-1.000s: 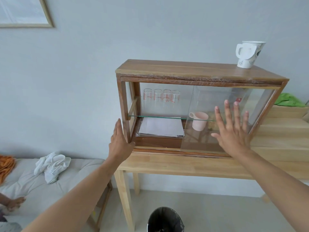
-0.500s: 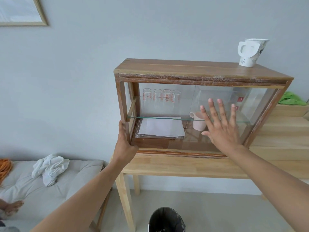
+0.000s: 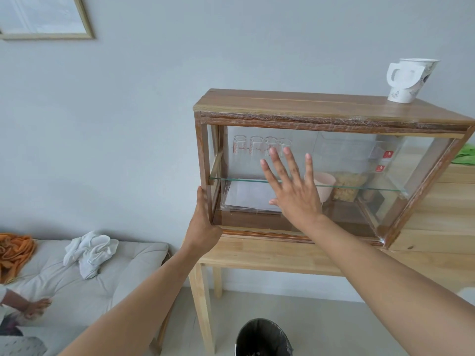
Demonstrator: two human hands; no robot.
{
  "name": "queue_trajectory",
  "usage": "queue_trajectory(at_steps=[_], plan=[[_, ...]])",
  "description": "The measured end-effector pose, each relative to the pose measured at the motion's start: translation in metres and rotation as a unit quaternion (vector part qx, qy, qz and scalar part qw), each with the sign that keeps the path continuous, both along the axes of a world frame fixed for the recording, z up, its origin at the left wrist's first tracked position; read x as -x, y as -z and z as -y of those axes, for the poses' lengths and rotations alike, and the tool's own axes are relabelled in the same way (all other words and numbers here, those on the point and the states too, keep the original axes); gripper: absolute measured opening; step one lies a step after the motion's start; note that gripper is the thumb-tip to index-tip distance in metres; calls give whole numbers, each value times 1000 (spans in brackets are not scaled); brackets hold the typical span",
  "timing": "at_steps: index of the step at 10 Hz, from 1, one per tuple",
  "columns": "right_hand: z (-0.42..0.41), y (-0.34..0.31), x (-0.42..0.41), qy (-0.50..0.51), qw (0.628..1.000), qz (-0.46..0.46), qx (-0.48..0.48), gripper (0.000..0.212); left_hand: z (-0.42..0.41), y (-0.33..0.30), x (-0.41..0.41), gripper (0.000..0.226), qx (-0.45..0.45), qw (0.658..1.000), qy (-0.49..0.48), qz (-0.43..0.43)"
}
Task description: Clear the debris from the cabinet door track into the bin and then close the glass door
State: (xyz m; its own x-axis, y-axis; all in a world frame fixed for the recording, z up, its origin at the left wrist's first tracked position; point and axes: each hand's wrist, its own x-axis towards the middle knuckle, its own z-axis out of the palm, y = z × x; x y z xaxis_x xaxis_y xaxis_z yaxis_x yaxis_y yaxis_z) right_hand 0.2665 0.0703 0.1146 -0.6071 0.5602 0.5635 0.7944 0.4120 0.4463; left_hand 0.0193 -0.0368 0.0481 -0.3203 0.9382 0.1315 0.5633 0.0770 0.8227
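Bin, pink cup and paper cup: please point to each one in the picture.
Bin (image 3: 262, 332), head view, on its dark rim at the bottom edge.
Pink cup (image 3: 326, 186), head view, on its side wall behind the glass.
Paper cup (image 3: 408, 80), head view, on its body, on top of the cabinet.

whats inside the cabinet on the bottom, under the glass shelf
Under the glass shelf of the cabinet: a stack of white paper at left, a pink cup, and a clear container of tan pieces. The right hand, flat against the glass, covers part of the paper and cup.
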Motion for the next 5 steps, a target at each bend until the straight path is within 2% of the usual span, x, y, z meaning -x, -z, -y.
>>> queue_trajectory(at_steps=[3,4,5], plan=[[3,1,39,-11,1000,-8,10,143,7,-9,7,119,22,1000,15,-4],[11,-6,36,-6,1000,-5,12,138,12,-15,11,109,47,999,7,-9],[20,-11,31,-30,999,-5,15,122,14,-34,8,97,103,989,-9,-106]])
